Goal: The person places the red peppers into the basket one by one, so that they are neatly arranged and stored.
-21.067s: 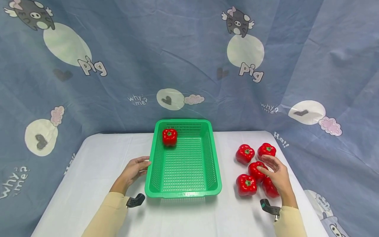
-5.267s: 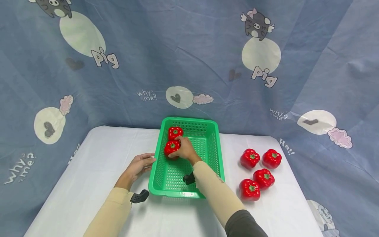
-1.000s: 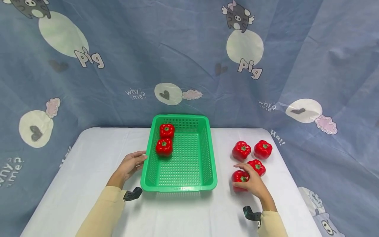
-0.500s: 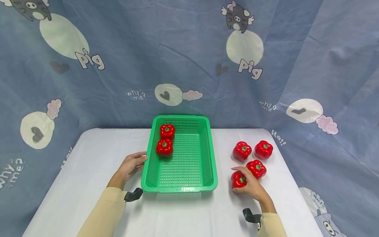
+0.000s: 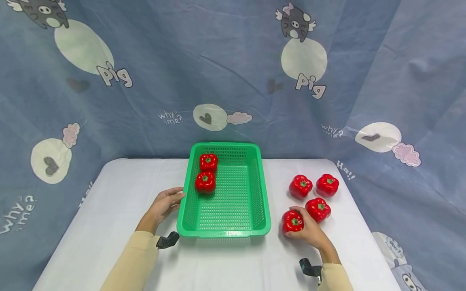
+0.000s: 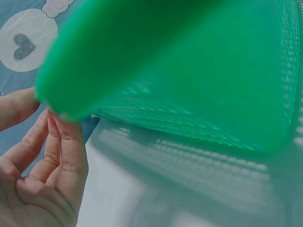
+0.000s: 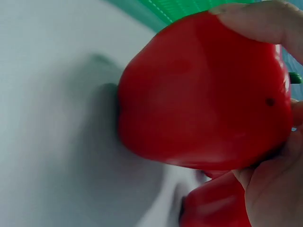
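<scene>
In the head view, my right hand (image 5: 309, 230) grips a red bell pepper (image 5: 292, 221) between thumb and fingers at the right of the white table. The right wrist view shows this bell pepper (image 7: 203, 94) on its side, its shadow on the tabletop beside it. My left hand (image 5: 165, 205) holds the left rim of a green plastic basket (image 5: 223, 233), thumb and fingertips at the edge. In the left wrist view, the fingers (image 6: 71, 151) meet the rim from below. Two red bell peppers, one at the back (image 5: 208, 162) and one in front (image 5: 205, 182), sit along the basket's left side.
Three more red bell peppers stand right of the basket: one (image 5: 318, 209) beside my right hand, two (image 5: 300, 186) farther back. A blue patterned cloth (image 5: 233, 72) hangs behind the table (image 5: 233, 266). Each wrist carries a black camera (image 5: 168, 240).
Since 21 seconds ago, a second bell pepper has come into the basket. My right hand has closed round the front bell pepper and shifted it slightly left. The left hand stays at the rim.
</scene>
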{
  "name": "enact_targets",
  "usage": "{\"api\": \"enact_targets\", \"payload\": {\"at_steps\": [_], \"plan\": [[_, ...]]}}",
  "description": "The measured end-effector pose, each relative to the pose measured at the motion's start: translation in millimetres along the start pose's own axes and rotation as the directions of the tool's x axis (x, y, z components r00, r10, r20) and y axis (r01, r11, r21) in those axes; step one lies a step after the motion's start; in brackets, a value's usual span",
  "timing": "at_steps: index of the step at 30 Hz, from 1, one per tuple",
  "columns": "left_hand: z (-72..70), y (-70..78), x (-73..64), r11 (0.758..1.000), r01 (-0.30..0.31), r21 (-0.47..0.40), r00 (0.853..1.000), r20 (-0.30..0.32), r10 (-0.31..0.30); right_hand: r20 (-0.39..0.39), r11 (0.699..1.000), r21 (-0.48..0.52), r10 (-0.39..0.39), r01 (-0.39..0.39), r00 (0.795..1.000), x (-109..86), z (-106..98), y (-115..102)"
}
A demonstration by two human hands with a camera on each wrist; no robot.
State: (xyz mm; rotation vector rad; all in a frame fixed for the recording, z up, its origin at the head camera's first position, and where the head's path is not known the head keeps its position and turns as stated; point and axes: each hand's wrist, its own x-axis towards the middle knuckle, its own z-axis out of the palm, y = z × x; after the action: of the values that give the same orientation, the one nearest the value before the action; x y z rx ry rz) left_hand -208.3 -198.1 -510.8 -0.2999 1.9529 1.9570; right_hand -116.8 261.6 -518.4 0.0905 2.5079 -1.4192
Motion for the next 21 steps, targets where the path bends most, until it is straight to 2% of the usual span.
{"api": "enact_targets", "payload": {"at_steps": [4,13,21], "plan": [[-0.5,0.2,0.3,1.0,0.001,-0.01,1.0,0.011,-0.001,-0.008,1.0,0.01,0.022,-0.022,1.0,-0.7,2.2,1.3],[-0.7,-0.1,0.6,1.0,0.008,-0.009,1.0,0.004,-0.008,0.011,0.999,0.0,-0.034,0.034,0.999,-0.9,1.0,3.5],[0.3,1.0,0.2,1.0,0.009,0.002,1.0,-0.007,-0.009,0.018,0.999,-0.003,-0.046,0.046,0.999,-0.4,-0.5,3.7]]}}
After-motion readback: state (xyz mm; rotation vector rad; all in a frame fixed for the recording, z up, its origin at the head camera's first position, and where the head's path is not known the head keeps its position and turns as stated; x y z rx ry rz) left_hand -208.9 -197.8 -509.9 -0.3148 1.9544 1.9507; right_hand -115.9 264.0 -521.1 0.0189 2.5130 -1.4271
